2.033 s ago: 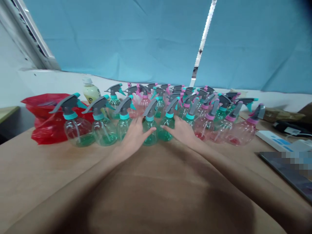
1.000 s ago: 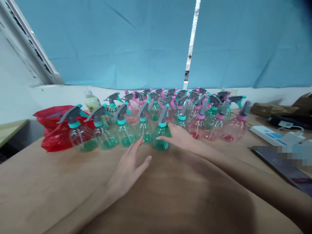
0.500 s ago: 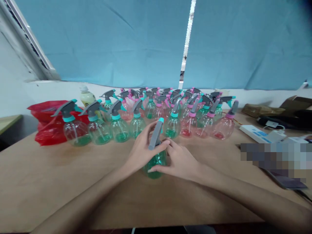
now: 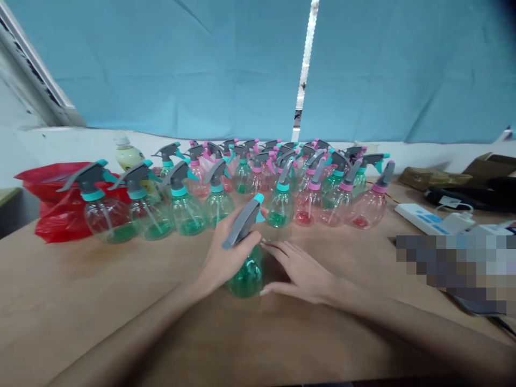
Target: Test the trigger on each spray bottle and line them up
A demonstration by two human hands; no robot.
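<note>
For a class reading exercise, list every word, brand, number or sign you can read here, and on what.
No text can be read.
Label on the pale yellow bottle: too blurred.
White tag at the right: too small.
Held spray bottle: no lettering visible.

left hand [image 4: 229, 247] is wrapping the green spray bottle [image 4: 246, 277], hiding its collar; right hand [image 4: 300, 271] is hovering so close that contact is going unresolved. front bottles [image 4: 191, 215] are masking the rear rows [image 4: 243, 174], obscuring the count. pixel blocks are covering part of a dark flat device [image 4: 475, 305]; both forearms [image 4: 133, 333] are running out of frame.
</note>
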